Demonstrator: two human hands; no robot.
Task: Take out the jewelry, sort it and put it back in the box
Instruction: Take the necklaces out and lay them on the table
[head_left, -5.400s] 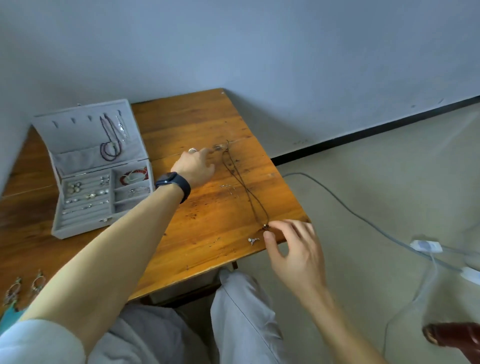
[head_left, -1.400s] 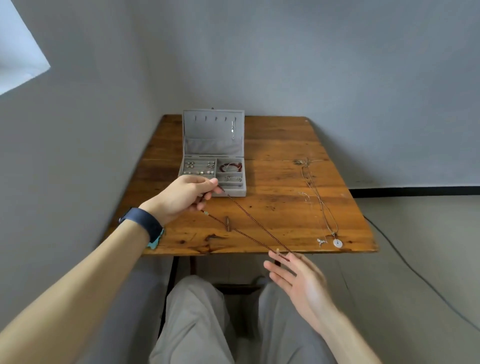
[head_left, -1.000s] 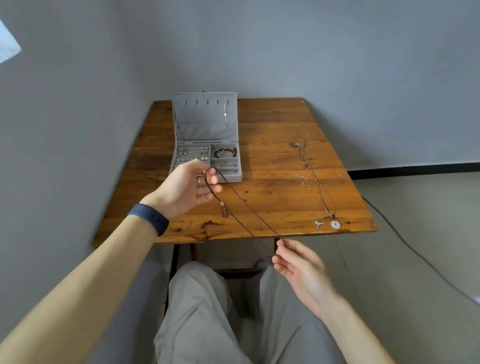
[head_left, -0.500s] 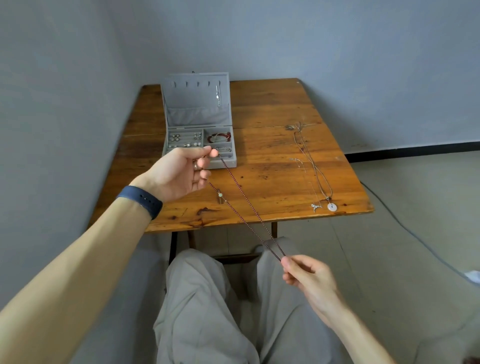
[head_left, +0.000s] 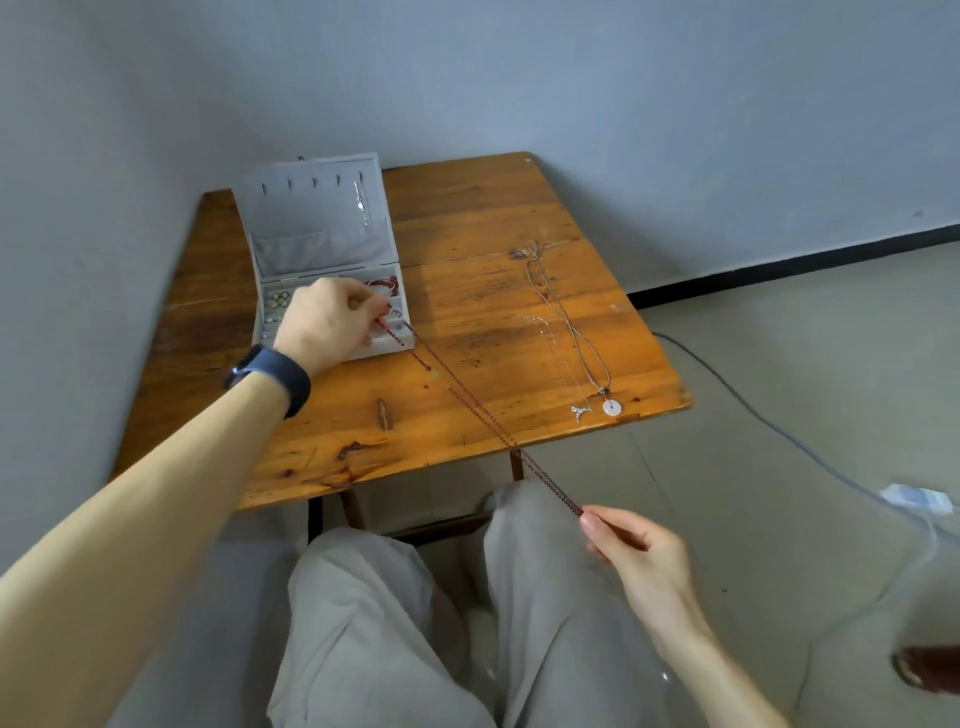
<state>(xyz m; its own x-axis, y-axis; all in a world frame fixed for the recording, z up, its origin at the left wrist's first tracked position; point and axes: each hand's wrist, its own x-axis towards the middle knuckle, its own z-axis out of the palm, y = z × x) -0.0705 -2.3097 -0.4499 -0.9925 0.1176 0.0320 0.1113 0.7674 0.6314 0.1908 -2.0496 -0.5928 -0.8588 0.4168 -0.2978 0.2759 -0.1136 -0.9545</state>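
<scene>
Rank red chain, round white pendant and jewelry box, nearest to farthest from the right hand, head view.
1. red chain: pinched by the right hand.
2. round white pendant: near right edge of table.
3. jewelry box: far left.

- Wide dark blue band (head_left: 270, 379) round the wrist of my left hand (head_left: 327, 322), a small glint on it.
- My arms (head_left: 156, 493) are bare.
- Loose light grey trousers (head_left: 395, 623), creased at my knees.

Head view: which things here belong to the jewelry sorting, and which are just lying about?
Belongs: red chain, pinched by left hand and right hand; grey jewelry box; disc-pendant necklace and silver charm necklace on the table.
Lying about: grey cable, white plug block, both on the floor.
</scene>
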